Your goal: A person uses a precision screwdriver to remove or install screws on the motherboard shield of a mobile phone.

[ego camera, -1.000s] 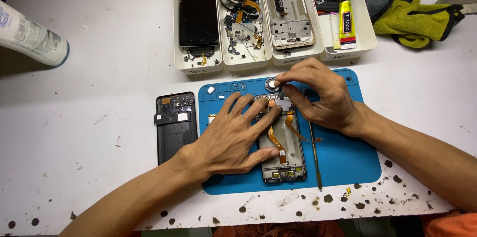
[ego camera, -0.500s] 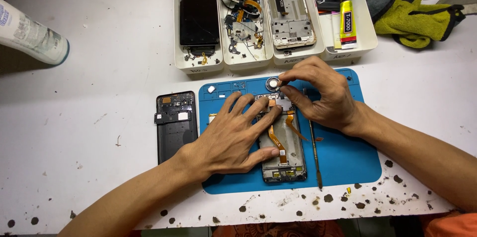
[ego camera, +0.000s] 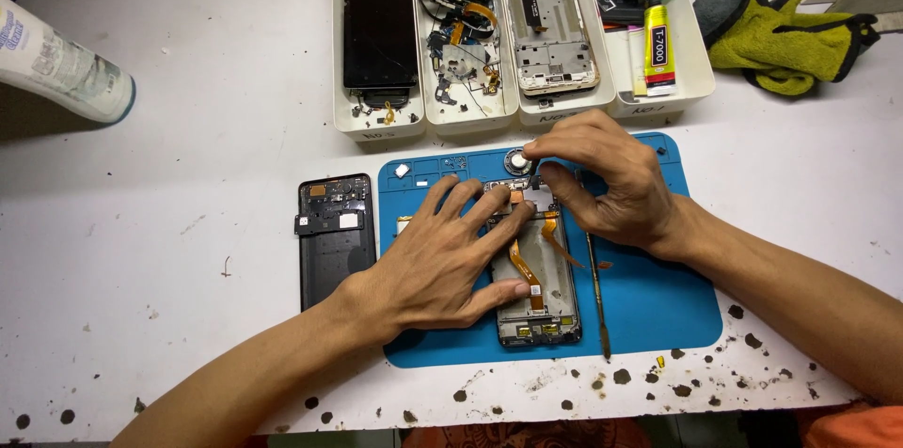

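The left hand (ego camera: 428, 265) lies flat, fingers spread, on the opened grey phone frame (ego camera: 536, 288); the right hand (ego camera: 602, 180) pinches something tiny at its top; a yellow glue tube (ego camera: 658, 48) sits in the white tray (ego camera: 691, 81) beyond; bare white worktop (ego camera: 169, 222) lies left.

Lighting: bright, even, overhead. Shadows: soft, short, cast toward 9 o'clock beside the bottle (ego camera: 61, 67). Focus: sharp centrally; slight wide-angle bending at edges.

- white desk (ego camera: 141, 222), dark brown specks along near edge
- blue rubber work mat (ego camera: 649, 302)
- opened phone frame (ego camera: 538, 290): grey metal, orange flex strips
- black phone back cover (ego camera: 334, 241)
- four white plastic trays (ego camera: 376, 119)
- yellow glue tube (ego camera: 658, 48), black cap
- yellow-green cloth glove (ego camera: 785, 34), black trim
- white bottle (ego camera: 61, 62), blue print
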